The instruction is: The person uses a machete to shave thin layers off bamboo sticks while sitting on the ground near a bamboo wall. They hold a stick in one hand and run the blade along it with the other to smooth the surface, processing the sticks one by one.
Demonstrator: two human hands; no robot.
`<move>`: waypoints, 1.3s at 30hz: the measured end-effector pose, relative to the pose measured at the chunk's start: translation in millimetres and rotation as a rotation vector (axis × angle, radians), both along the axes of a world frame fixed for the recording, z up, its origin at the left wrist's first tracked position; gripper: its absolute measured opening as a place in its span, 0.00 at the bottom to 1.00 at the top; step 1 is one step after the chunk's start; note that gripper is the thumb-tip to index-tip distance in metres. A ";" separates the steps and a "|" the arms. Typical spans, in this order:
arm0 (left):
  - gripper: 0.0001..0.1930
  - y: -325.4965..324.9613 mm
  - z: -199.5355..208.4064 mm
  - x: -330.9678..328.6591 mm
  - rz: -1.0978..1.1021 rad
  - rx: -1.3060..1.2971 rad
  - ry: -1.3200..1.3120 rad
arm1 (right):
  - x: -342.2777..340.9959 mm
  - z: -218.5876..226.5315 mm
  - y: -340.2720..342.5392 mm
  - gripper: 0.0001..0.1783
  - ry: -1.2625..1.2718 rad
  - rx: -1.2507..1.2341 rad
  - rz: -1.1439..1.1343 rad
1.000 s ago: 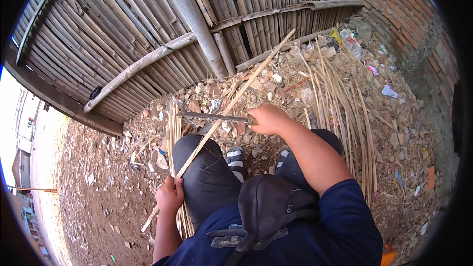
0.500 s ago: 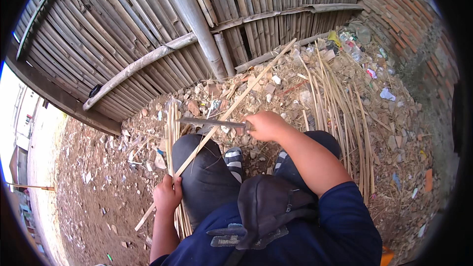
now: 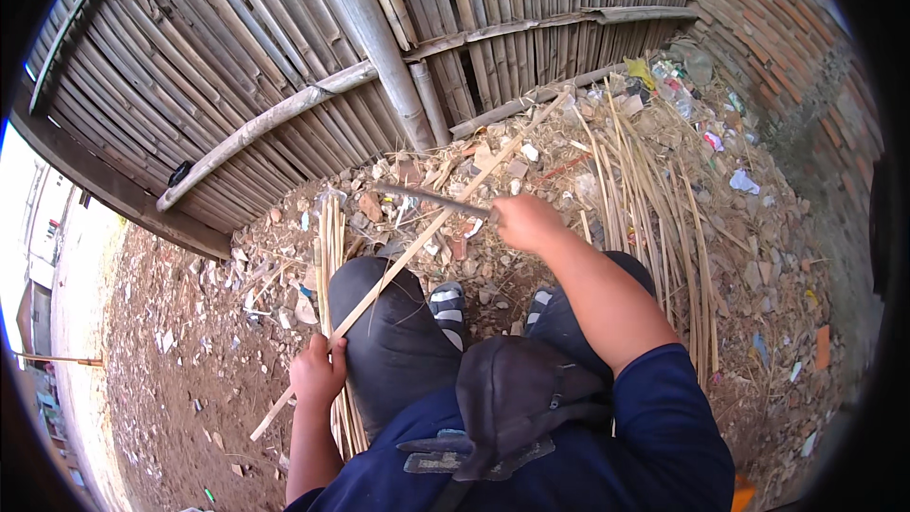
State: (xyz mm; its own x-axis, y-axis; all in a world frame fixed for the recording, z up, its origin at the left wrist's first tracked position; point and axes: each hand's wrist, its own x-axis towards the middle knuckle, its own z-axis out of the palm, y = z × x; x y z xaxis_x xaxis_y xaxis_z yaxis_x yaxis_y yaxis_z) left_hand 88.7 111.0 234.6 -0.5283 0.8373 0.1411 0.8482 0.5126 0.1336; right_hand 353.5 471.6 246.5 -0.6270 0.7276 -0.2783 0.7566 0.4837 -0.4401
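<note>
My left hand (image 3: pixel 317 372) is closed around the lower part of a long pale bamboo strip (image 3: pixel 414 248), beside my left knee. The strip slants up and away to the right, over that knee. In my right hand (image 3: pixel 527 224) is the handle of a machete (image 3: pixel 431 197), whose dark blade points left and crosses the strip beyond my knees. Whether the blade touches the strip I cannot tell. Under and beside my left hand lies a bundle of bamboo strips (image 3: pixel 332 245), partly hidden by my leg.
More bamboo strips (image 3: pixel 654 228) lie in a loose pile to my right. A bamboo wall (image 3: pixel 256 66) stands ahead, meeting a brick wall (image 3: pixel 787 28) at the right. Stones and litter (image 3: pixel 678 95) cover the ground. My sandalled feet (image 3: pixel 447 313) are between my knees.
My right hand has moved farther away and slightly right with the machete, along the strip. The left hand has shifted slightly left and still grips the strip.
</note>
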 end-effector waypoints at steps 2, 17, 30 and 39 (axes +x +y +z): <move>0.21 1.8 9.3 -1.1 -0.006 -0.031 0.036 | -8.4 4.9 -31.4 0.12 0.065 0.194 0.193; 0.22 7.2 7.6 -5.0 -0.011 0.005 0.007 | 8.9 -1.6 2.8 0.11 0.055 0.084 -0.020; 0.20 3.3 -5.0 -3.9 -0.026 0.082 -0.045 | 2.7 -9.8 21.2 0.16 0.185 0.085 -0.168; 0.22 6.1 3.9 -9.2 -0.037 0.027 0.048 | -2.5 8.0 -11.5 0.15 0.025 0.055 0.101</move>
State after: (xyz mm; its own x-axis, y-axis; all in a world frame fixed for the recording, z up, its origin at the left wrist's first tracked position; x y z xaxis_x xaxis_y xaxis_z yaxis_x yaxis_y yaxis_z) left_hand 79.5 117.0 238.6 -0.4893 0.8515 0.1885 0.8721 0.4778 0.1057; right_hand 351.1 460.2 254.5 -0.7040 0.6744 -0.2226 0.6919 0.5808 -0.4289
